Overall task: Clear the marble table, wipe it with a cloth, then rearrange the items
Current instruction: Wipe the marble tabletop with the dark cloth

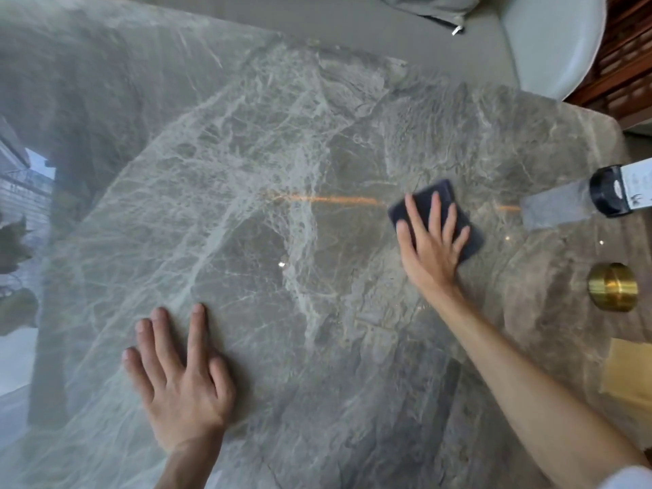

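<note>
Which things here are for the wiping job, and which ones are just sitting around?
For the job: right hand pressing the dark cloth flat; left hand flat on the marble table.

Just sitting there: brass round thing, black-capped item at the right edge, yellowish sheet, pale chair.

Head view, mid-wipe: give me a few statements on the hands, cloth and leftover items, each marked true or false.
1. The right hand presses a dark cloth flat on the marble table. True.
2. The left hand holds a second cloth. False: it lies flat and empty on the marble.
3. A brass round object stands near the right edge. True.
4. The cloth covers the brass object. False: they lie apart.
</note>
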`<state>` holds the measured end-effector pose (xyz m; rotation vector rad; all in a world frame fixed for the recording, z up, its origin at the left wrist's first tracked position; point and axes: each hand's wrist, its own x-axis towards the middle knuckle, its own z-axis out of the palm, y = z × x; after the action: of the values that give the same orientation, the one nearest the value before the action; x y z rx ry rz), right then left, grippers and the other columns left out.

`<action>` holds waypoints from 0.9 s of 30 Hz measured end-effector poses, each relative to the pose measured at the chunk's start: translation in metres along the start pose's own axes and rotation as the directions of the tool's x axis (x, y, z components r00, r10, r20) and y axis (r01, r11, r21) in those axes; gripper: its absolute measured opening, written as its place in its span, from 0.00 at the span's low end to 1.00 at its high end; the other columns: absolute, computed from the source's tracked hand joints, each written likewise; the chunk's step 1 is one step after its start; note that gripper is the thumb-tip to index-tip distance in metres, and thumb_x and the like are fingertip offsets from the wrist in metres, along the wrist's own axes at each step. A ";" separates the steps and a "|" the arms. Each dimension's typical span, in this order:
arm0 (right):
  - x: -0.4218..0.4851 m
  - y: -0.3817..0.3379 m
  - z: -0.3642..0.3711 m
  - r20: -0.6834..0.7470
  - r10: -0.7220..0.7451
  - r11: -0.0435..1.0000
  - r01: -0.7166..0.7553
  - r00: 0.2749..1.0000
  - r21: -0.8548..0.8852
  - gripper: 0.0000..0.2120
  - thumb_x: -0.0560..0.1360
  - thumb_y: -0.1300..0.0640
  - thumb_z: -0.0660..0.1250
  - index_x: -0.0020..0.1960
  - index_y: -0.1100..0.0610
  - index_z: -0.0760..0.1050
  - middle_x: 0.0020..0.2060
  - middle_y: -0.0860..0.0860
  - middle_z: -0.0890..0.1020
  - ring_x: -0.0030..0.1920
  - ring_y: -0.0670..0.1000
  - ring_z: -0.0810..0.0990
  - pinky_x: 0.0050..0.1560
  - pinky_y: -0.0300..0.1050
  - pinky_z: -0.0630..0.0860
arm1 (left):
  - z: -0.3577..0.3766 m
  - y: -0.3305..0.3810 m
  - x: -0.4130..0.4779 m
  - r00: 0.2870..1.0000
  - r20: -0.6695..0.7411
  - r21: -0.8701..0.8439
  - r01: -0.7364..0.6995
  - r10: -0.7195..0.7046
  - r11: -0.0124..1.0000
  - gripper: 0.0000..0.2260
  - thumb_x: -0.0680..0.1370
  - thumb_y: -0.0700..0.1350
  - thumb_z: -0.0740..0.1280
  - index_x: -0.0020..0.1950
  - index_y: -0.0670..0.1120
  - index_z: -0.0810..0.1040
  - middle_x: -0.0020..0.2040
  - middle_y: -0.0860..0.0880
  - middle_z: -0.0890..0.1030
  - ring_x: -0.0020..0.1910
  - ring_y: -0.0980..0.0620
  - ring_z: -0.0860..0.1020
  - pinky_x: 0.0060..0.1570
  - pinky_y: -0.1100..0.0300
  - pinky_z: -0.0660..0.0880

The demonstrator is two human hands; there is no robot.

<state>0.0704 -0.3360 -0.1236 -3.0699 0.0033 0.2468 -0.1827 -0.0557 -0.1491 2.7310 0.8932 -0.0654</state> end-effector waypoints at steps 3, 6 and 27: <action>0.031 -0.062 0.010 -0.028 -0.114 0.993 0.115 0.993 0.036 0.25 0.81 0.37 0.43 0.78 0.35 0.46 0.81 0.49 0.50 0.81 0.58 0.45 0.76 0.69 0.43 | -0.002 0.001 0.000 1.000 0.019 0.010 -0.003 0.003 1.000 0.31 0.73 0.51 0.53 0.78 0.55 0.58 0.80 0.44 0.52 0.80 0.43 0.48 0.78 0.41 0.46; -0.047 -0.063 0.026 -0.014 -0.460 0.885 0.457 0.888 -0.082 0.26 0.82 0.39 0.47 0.79 0.38 0.48 0.81 0.47 0.51 0.81 0.56 0.47 0.77 0.67 0.48 | -0.009 0.005 0.000 0.999 0.052 0.010 0.006 -0.006 1.000 0.30 0.73 0.51 0.52 0.78 0.54 0.59 0.80 0.42 0.53 0.80 0.42 0.49 0.77 0.40 0.47; -0.103 0.056 0.007 0.149 -0.389 0.913 0.402 0.909 -0.065 0.27 0.83 0.44 0.43 0.80 0.48 0.49 0.78 0.55 0.60 0.80 0.56 0.53 0.79 0.58 0.50 | -0.007 0.004 0.000 0.997 0.072 0.027 0.006 -0.008 1.000 0.32 0.73 0.51 0.52 0.79 0.54 0.55 0.81 0.43 0.49 0.80 0.44 0.45 0.78 0.43 0.42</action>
<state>-0.0324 -0.3913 -0.1175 -3.0442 -0.6499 0.4346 -0.1812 -0.0568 -0.1415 2.7309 0.8881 -0.1779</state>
